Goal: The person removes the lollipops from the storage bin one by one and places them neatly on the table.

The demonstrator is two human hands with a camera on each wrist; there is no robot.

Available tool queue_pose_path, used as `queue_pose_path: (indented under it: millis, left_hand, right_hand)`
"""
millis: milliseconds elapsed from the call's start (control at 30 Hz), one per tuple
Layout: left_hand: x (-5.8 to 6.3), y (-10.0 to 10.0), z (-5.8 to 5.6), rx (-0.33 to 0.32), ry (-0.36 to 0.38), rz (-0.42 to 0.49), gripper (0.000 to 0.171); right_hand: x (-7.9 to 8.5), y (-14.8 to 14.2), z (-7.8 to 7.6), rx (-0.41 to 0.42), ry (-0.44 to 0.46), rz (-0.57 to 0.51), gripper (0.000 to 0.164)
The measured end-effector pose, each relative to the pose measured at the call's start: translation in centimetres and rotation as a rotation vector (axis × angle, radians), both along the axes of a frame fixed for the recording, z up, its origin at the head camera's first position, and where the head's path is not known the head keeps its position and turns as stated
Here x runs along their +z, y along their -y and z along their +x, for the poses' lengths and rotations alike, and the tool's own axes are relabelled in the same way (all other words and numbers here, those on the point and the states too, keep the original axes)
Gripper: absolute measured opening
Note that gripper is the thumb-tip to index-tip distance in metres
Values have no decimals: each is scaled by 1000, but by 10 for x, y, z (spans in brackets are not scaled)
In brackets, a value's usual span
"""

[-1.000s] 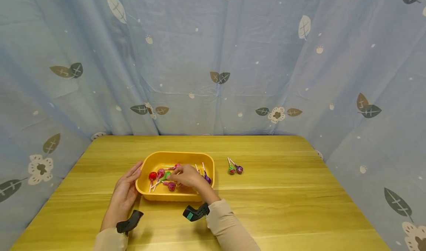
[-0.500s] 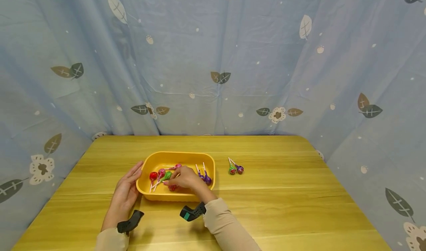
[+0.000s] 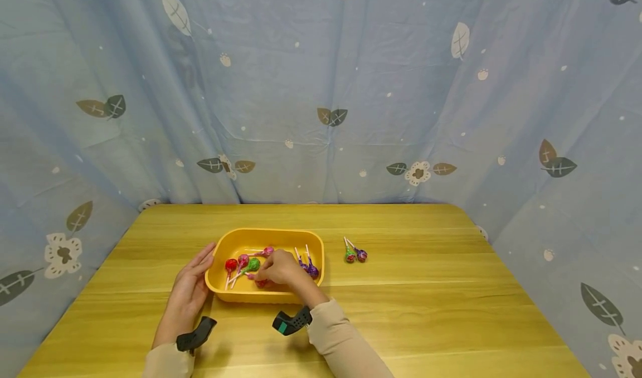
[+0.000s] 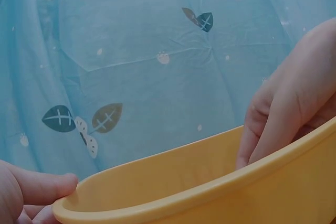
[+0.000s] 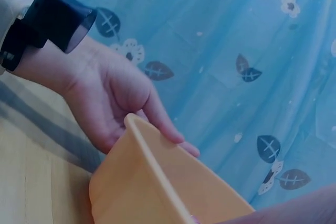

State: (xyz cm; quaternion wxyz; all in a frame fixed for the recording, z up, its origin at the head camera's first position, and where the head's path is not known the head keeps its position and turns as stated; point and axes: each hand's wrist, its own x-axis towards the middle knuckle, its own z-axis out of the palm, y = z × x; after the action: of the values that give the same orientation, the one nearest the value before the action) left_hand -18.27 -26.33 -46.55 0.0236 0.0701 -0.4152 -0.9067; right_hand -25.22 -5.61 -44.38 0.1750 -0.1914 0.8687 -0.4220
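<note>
My left hand [image 3: 186, 289] holds the left end of a yellow plastic box [image 3: 256, 297]; in the left wrist view its thumb [image 4: 60, 184] lies against the rim. My right hand [image 3: 282, 269] reaches down inside, its fingertips together on a pinkish-red lollipop [image 3: 261, 283] that they partly cover. To the left of these fingers lie a red lollipop [image 3: 230, 265], a pink one [image 3: 243, 260] and a green one [image 3: 253, 265]. Another pink lollipop [image 3: 268, 251] is behind them. Purple lollipops [image 3: 313, 270] sit at the box's right end. Both wrist views hide the box's contents almost wholly.
On the wooden table [image 3: 426, 300], right of the box, lie a green lollipop [image 3: 350, 256] and a purple lollipop [image 3: 361, 255], sticks together. A blue patterned curtain [image 3: 321, 88] hangs behind the table and along its sides.
My right hand has drawn back from the green lollipop, now uncovered, and shifted slightly toward me onto the pinkish-red one. The left hand stays at the box's left end.
</note>
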Motion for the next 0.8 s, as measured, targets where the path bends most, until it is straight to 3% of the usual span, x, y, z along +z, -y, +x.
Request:
queue_pose_path:
  millis: [200,533,800]
  left_hand:
    - [0,0,-2,11,27,-18,39]
    - [2,1,-1,-8,40,31,39]
    - [1,3,-1,-19,51,42,45]
  right_hand:
    - [8,-12,3,20,-19,22,14]
    - [20,-36,3,23,-69,40,14]
    - [25,-58,5,2,-17,-88,13]
